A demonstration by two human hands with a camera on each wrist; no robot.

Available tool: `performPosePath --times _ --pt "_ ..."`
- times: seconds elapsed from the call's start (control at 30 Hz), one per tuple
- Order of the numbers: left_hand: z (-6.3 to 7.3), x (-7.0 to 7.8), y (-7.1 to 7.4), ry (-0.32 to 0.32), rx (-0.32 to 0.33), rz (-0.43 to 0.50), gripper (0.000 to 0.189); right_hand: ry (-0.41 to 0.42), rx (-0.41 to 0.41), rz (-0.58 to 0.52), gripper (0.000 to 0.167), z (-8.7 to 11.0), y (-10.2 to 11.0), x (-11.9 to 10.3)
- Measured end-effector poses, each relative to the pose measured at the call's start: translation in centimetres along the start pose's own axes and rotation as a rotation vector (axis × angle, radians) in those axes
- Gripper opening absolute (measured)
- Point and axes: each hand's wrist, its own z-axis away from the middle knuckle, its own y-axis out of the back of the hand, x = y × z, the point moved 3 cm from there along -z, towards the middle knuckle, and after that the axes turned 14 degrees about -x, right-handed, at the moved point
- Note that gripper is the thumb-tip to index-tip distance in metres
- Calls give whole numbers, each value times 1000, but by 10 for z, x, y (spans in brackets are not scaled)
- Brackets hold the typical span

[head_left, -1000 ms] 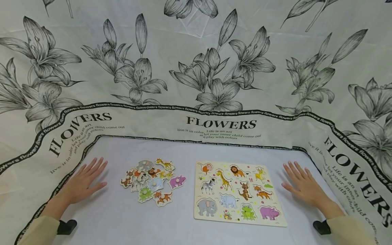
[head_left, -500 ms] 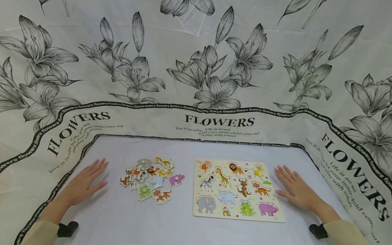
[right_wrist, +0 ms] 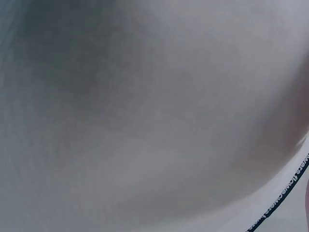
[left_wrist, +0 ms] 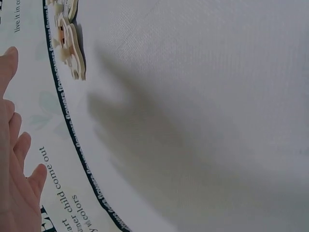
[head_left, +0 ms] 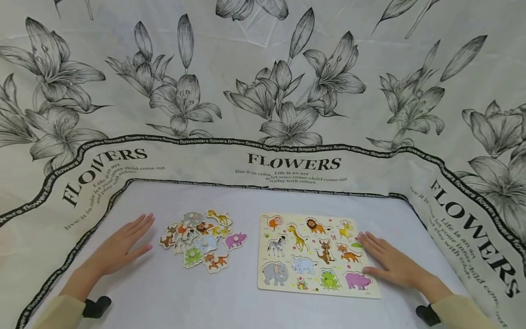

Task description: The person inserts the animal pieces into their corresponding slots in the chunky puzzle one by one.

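Since the earlier frame, the right hand (head_left: 392, 264) has moved inward to the right edge of the puzzle board (head_left: 314, 249), and the left hand (head_left: 119, 249) has moved slightly toward the animal pieces (head_left: 205, 243). We find neither hand clamped on anything: on each, the fingers are extended and the thumb stands apart from them. In the head view, the right hand's fingertips overlap the board's right edge; we cannot tell whether they press on it. The right wrist view is too blurred for us to confirm contact. The left hand is positioned left of the pieces, apart from them. We locate the board flat on the white table (head_left: 181, 304), to the right of the pieces, which overlap in a loose pile. The purple hippo piece (head_left: 235, 241) sits at the pile's right side, the tiger piece (head_left: 216, 262) at its near side. Beyond the table we see a flower-print cloth (head_left: 205, 168).
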Motion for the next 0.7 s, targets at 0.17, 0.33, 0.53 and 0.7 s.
performPosePath --times 0.17,0.33,0.53,0.7 --pt "-2 4 -1 -10 5 1 74 2 -21 -22 79 -4 -1 -1" --pt "-6 8 -3 -27 -9 -2 72 16 -45 -3 79 -5 -3 -1" --pt "-11 11 -4 -45 -5 -12 69 23 -73 13 81 -6 -9 1" --pt "-16 17 -5 -50 -29 4 68 16 -103 10 82 -6 -8 -1"
